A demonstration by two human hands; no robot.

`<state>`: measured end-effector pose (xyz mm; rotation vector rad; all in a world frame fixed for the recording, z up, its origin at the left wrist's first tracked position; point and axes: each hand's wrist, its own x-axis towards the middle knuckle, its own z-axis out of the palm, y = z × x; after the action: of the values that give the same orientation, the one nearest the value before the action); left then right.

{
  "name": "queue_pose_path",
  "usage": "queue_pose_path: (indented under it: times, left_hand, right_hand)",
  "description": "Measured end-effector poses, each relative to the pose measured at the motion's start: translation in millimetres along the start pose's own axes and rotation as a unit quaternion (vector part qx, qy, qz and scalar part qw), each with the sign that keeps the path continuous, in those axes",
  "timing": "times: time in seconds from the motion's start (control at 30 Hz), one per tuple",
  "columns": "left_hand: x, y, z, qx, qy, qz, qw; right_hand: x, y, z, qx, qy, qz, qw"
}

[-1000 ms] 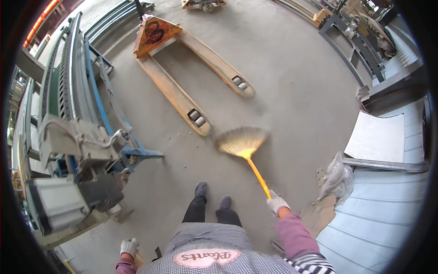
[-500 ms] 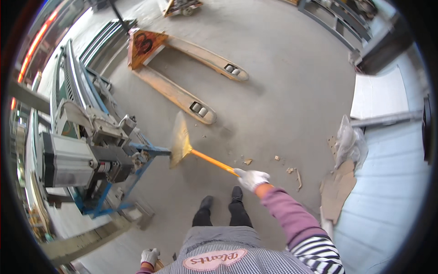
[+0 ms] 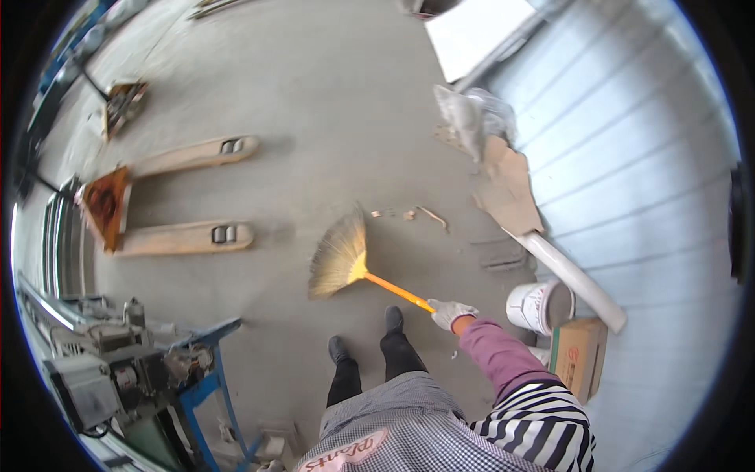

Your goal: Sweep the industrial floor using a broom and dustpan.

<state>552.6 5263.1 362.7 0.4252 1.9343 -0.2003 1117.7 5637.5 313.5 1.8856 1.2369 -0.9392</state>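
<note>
My right hand point(image 3: 452, 314), in a pale work glove, is closed around the orange handle of a broom point(image 3: 338, 263). The handle runs up and left from the glove to a wide yellow fan of bristles at floor level. Just right of the bristles lie small scraps point(image 3: 409, 215) and a thin bent strip point(image 3: 432, 218), apart from the broom. My left hand does not show. My feet stand on the grey floor just below the broom.
An orange pallet jack point(image 3: 185, 239) stands at left, forks toward the middle. A blue-framed machine point(image 3: 208, 385) fills the lower left. Along the right wall are crumpled plastic point(image 3: 480, 118), torn cardboard point(image 3: 507, 181), a long roll point(image 3: 574, 279), a white bucket point(image 3: 531, 307) and a carton point(image 3: 578, 358).
My view has turned right, bringing the bucket, roll and carton in. The bristles now lie away from the machine and nearer the scraps. My left hand has left the picture.
</note>
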Motion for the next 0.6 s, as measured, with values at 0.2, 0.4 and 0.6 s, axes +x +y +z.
queue_pose_path:
  times: [0.2, 0.4, 0.6]
  left_hand:
    - [73, 24, -36, 0.009, -0.042, 0.042, 0.998]
    - [9, 203, -19, 0.333, -0.004, 0.258, 0.907]
    - [7, 238, -10, 0.110, 0.113, 0.105, 0.982]
  right_hand:
    - [-69, 122, 3, 0.138, -0.005, -0.014, 0.990]
    - [97, 110, 1, 0.273, 0.144, -0.070, 0.949]
    - [176, 160, 79, 0.416, 0.128, 0.019, 0.900]
